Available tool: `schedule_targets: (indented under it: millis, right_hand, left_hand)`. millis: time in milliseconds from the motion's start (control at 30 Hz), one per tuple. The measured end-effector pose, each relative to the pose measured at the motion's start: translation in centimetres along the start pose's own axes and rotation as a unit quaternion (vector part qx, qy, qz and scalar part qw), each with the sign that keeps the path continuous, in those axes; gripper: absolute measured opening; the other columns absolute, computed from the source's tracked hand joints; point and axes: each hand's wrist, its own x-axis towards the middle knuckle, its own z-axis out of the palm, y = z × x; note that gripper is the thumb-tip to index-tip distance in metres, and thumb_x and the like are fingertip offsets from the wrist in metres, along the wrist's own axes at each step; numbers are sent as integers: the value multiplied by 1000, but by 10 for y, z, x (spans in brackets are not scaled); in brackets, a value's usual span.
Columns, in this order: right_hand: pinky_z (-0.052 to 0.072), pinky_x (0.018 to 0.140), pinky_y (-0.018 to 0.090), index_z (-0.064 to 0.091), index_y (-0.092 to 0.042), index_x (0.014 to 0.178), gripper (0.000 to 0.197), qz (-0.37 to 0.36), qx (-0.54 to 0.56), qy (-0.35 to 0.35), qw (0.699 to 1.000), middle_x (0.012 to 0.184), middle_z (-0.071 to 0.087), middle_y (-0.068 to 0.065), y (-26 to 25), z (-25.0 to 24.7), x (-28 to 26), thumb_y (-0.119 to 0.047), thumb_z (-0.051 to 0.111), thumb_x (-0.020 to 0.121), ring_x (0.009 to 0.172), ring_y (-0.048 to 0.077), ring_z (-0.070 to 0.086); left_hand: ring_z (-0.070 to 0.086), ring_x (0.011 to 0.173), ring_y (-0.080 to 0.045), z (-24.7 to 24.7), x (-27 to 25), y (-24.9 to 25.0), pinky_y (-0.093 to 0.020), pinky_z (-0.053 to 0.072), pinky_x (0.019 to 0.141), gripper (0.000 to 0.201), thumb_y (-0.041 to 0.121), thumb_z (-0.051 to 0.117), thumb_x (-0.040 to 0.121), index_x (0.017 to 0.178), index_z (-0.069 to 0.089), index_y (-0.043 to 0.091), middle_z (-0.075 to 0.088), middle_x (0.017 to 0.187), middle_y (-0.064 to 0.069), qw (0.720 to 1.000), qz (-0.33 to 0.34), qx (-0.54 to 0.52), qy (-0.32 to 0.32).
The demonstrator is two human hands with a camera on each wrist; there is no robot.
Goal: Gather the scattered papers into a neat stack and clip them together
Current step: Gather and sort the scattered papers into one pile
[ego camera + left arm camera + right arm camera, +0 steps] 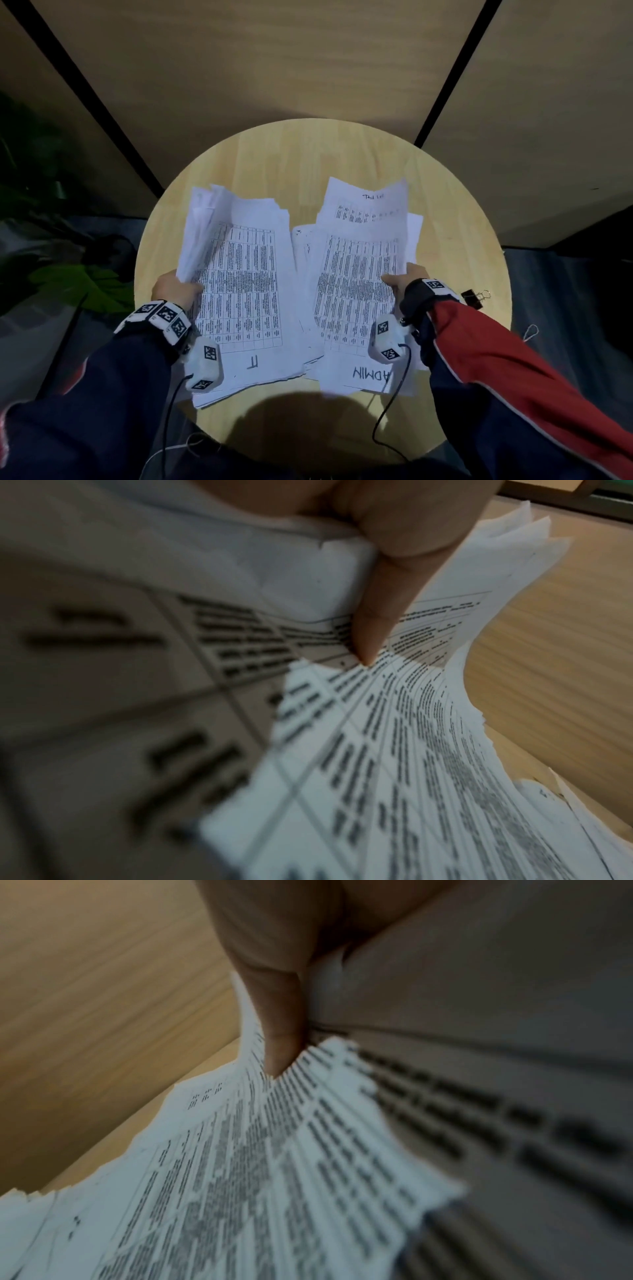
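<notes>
Right now both hands are clamped on paper, one bundle each, over the round wooden counter (329, 154). The left hand (173, 287) grips the left bundle (246, 294) at its outer edge, thumb on top of the printed table and the sheets' left margin curling upward beside it. From the left wrist view the thumb (373, 620) presses down on the top sheet while the pages fan out unevenly beneath it. The right hand (406, 282) pinches the right bundle (356, 284) along its right edge, thumb (281, 1031) on the top page; the fingers underneath are hidden, so how far they wrap I cannot tell. Both bundles are ragged, with sheet corners sticking out at different angles, and their inner edges touch or slightly overlap near the counter's middle. The left top sheet carries a handwritten mark near its lower edge; the right one reads "ADMIN" upside down at the near edge. Whether the bundles rest fully on the counter or are partly lifted is unclear. A black binder clip (474, 298) lies on the counter near its right rim, just beyond the right wrist, apart from the papers.
</notes>
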Motion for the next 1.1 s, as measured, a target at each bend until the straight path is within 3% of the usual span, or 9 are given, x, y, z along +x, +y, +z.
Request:
schedule_targets:
  millis: [200,333,400,467,533,667,800,967,1100]
  right_hand:
    - [38,73,31,52,1,113,24,42,5,106,993,81,51,11,9,-17,4,-9,50,91,83,31,53]
    - [39,67,30,46,-5,71,20,53,-84,95,990,60,42,6,8,-6,-1,-11,55,88,66,25,46]
    - [43,69,32,53,-4,89,8,32,-105,73,991,71,52,8,5,1,-8,-11,57,88,70,27,52]
    - [47,79,35,52,-1,115,28,11,-121,76,990,103,61,16,6,7,-7,-10,56,89,94,33,60]
    - [47,85,35,50,0,122,34,-14,-129,95,987,120,59,20,5,9,-10,-8,54,90,107,34,59]
    - [46,85,36,50,0,124,36,-39,-115,74,990,119,60,21,1,1,-13,-4,56,88,107,35,58]
    - [44,76,36,57,-2,118,33,-68,-74,102,990,110,63,21,-12,-20,-21,2,50,86,97,35,60]
    - [45,82,36,61,-4,113,32,-194,1,167,967,104,66,20,-61,-59,-60,5,51,85,99,34,60]
    - [45,81,26,57,-6,118,39,-270,104,159,944,102,62,8,-98,-91,-103,5,59,81,95,22,58]
  left_hand:
    - [48,80,-27,-3,0,-3,-29,36,65,38,0,69,76,109,56,-14,53,89,-18,999,-22,-48,0]
    - [48,79,-27,5,-6,-2,-29,35,69,35,-1,67,77,107,56,-15,52,88,-18,999,-21,-31,-27]
    - [49,80,-28,10,-8,-3,-29,36,71,36,0,66,78,109,55,-14,55,90,-20,999,-18,-18,-41]
    - [49,80,-28,13,-12,-3,-30,38,71,38,0,65,79,112,54,-13,60,100,-27,999,-16,-3,-47]
    - [49,80,-28,16,-16,-3,-30,38,72,38,0,64,79,114,53,-13,60,105,-29,999,-17,3,-50]
    - [49,78,-28,14,-16,-4,-30,38,71,37,0,65,79,112,54,-13,54,89,-19,998,-21,4,-54]
    - [51,76,-30,11,-16,-5,-30,39,69,38,1,66,78,112,54,-13,62,98,-28,997,-28,6,-67]
    - [52,78,-31,11,-21,-3,-34,43,71,40,2,69,76,110,55,-14,55,87,-20,995,-38,2,-92]
    - [50,83,-29,10,-20,-2,-32,41,73,44,6,69,78,112,51,-15,56,94,-22,992,-52,-6,-116]
